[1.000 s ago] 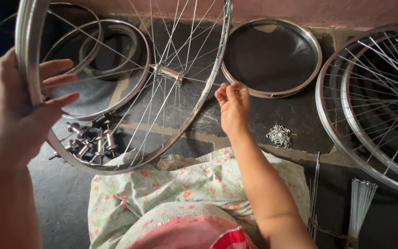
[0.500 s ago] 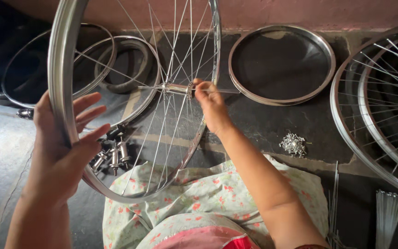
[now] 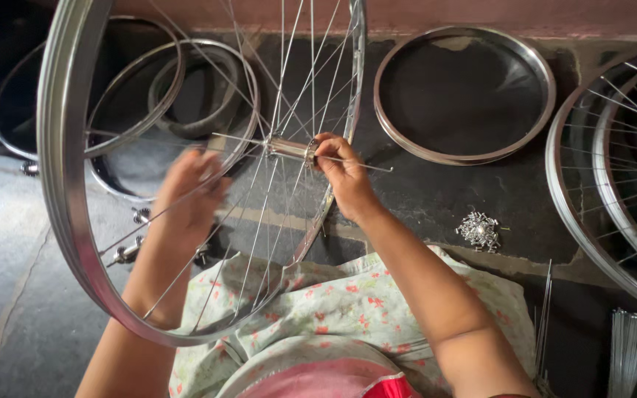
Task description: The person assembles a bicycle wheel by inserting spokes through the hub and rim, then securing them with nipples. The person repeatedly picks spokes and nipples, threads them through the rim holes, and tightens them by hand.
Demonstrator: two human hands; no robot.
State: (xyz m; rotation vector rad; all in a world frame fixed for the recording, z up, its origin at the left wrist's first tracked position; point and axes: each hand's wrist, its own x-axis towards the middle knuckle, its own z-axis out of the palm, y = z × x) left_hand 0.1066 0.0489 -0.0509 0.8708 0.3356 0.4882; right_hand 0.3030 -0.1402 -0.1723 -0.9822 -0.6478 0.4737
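Observation:
A shiny bicycle wheel rim (image 3: 64,199) laced with thin spokes stands upright over my lap, its metal hub (image 3: 289,147) at the centre. My right hand (image 3: 342,171) pinches at the hub's right end, where a loose spoke (image 3: 366,166) sticks out to the right. My left hand (image 3: 186,193) is blurred and sits among the spokes on the wheel's left half, away from the rim. Its grip cannot be made out.
A bare rim (image 3: 385,133) lies on the dark floor at the back right. Spoked wheels (image 3: 573,214) lean at the right edge. A small pile of spoke nipples (image 3: 478,230), a spoke bundle (image 3: 632,346), stacked rims (image 3: 164,103), loose hubs (image 3: 123,254) and floral cloth (image 3: 348,302) surround me.
My left hand has let go of the rim and moved in among the spokes. My right hand went from the rim's edge to the hub. The view has closed in on the wheel.

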